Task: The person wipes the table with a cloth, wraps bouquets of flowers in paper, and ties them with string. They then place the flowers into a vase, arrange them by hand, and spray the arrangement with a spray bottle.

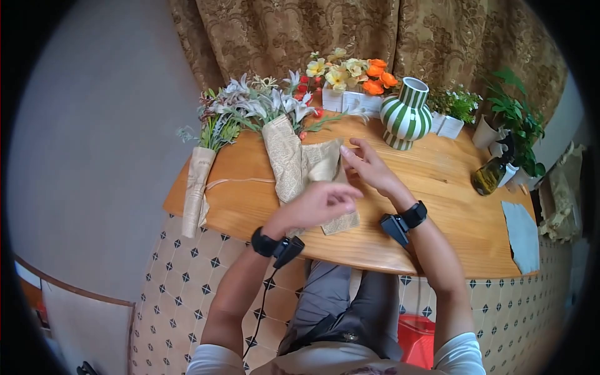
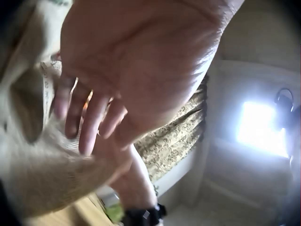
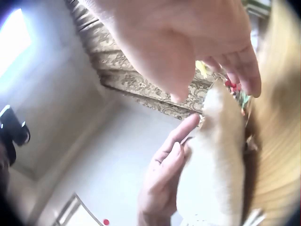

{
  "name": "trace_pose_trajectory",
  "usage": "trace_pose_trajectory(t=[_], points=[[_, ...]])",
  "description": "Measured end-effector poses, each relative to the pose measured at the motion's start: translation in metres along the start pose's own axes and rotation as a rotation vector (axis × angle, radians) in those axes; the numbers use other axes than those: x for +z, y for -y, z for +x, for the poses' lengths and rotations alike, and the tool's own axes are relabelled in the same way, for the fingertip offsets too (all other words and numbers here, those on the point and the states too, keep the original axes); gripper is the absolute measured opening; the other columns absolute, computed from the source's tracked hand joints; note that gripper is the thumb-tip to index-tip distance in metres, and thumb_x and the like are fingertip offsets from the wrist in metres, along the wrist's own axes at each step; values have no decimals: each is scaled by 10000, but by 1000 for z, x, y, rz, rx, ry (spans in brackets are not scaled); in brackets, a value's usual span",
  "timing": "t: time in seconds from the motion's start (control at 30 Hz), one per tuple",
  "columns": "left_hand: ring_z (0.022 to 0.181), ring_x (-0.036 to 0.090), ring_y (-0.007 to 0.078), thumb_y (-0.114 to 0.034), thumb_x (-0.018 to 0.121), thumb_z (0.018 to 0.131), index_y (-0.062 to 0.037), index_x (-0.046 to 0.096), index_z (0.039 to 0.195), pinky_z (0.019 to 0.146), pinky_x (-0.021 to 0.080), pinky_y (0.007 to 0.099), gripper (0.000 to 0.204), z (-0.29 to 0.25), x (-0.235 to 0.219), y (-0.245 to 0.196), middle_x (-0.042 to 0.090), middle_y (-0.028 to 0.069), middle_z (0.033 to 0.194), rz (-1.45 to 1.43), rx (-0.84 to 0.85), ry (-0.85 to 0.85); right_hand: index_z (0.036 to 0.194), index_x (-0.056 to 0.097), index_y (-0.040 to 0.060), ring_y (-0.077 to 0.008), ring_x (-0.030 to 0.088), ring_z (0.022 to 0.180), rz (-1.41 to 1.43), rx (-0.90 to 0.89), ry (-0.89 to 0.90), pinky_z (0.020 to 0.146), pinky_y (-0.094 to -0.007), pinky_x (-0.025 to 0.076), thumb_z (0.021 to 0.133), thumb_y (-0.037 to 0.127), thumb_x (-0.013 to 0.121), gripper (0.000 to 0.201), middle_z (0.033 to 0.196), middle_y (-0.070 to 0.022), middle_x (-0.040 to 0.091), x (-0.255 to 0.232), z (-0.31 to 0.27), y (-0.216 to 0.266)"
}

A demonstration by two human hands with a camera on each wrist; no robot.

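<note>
A bouquet of pale lilies (image 1: 275, 103) lies on the wooden table, its stems in printed kraft paper (image 1: 284, 150). One loose flap of the paper (image 1: 325, 150) stands up at the bouquet's right side. My left hand (image 1: 315, 205) is over the lower part of the wrap, fingers extended toward the right. In the left wrist view its palm (image 2: 136, 61) faces the camera, fingers loosely spread beside the paper. My right hand (image 1: 372, 165) is at the flap's right edge, fingertips close to it. The right wrist view shows that hand's fingers (image 3: 242, 70) fairly straight above the paper.
Left of the bouquet lies a smaller wrapped bunch (image 1: 199, 181), with a thin ribbon (image 1: 240, 180) between them. Behind stand a green-and-white striped vase (image 1: 406, 119), yellow and orange flowers (image 1: 356, 72) in white planters, and potted greenery (image 1: 522, 119). A grey-blue sheet (image 1: 520, 237) lies at the right edge.
</note>
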State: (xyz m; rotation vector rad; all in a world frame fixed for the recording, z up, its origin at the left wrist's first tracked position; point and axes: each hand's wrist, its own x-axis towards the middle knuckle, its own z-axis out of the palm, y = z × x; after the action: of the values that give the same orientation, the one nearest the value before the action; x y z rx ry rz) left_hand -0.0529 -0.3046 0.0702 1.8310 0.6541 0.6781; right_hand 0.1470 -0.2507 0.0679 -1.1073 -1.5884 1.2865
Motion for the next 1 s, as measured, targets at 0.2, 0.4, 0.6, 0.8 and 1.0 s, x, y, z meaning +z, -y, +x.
trace_pose_trajectory(t=[0.2, 0.4, 0.6, 0.8, 1.0], points=[[959, 666, 175, -84, 625, 937, -42, 643, 1240, 851, 511, 318, 307, -4, -30, 9, 705, 108, 1039, 397, -76, -498, 1502, 230, -92, -378, 554, 1255, -300, 11, -150, 1040, -409, 444, 877, 423, 728, 950, 1391, -305, 498, 8, 17, -40], [1216, 544, 318, -229, 581, 978, -46, 660, 1182, 1105, 330, 477, 285, 0, -64, 31, 634, 145, 1224, 949, 274, -544, 1419, 470, 15, -420, 553, 1205, -871, -712, -237, 1049, -442, 427, 950, 265, 615, 550, 1321, -275, 560, 18, 12, -24], [1146, 577, 280, -370, 621, 956, -55, 672, 1133, 1134, 240, 523, 365, 3, -89, 37, 651, 139, 1093, 940, 133, -477, 1124, 672, 10, -412, 617, 958, -708, -498, 4, 894, -472, 473, 963, 247, 588, 298, 932, -245, 675, 17, 1, 15], [816, 618, 258, -435, 716, 869, -42, 676, 1080, 1029, 336, 466, 447, -41, -93, 0, 646, 101, 872, 1052, -338, -454, 1025, 684, -24, -422, 668, 827, -810, -265, 127, 769, -458, 521, 932, 353, 647, 390, 888, -219, 707, -7, -14, -15], [855, 613, 311, -282, 812, 743, 10, 530, 1295, 805, 438, 413, 685, -15, -32, -1, 628, 169, 962, 1208, 136, -653, 1332, 499, -33, -399, 686, 883, -703, 13, -118, 796, -447, 528, 890, 331, 697, 606, 901, -280, 688, 3, -12, -18]])
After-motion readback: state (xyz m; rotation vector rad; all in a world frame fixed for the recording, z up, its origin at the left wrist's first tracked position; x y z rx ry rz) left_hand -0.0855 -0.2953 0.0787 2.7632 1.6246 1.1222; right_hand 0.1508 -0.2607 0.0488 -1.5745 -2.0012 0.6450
